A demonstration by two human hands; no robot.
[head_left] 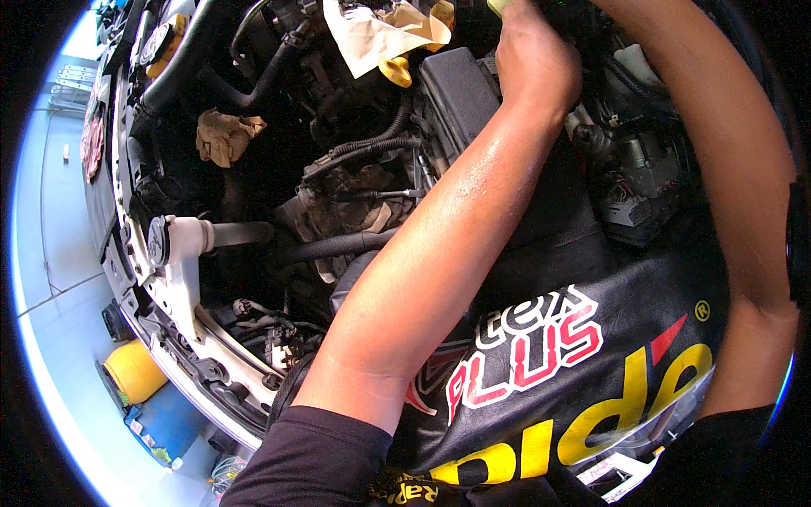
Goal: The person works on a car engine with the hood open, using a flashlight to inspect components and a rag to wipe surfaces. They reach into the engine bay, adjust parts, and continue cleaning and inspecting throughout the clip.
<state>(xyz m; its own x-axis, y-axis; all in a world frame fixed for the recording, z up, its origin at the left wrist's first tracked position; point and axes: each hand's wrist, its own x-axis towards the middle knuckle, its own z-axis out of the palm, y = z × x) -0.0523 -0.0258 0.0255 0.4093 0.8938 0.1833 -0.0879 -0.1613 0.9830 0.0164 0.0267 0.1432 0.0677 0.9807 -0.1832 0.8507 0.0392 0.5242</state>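
i can't tell the left hand (538, 59) grip; the right hand is out of sight. below, a black cover (507, 422) has yellow, red, white letters (541, 359).

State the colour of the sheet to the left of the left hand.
The sheet is pale cream, clearest in the head view.

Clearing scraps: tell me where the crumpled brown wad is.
In the head view, the crumpled brown wad sits upper left, above and right of the white reservoir and below and left of the pale sheet.
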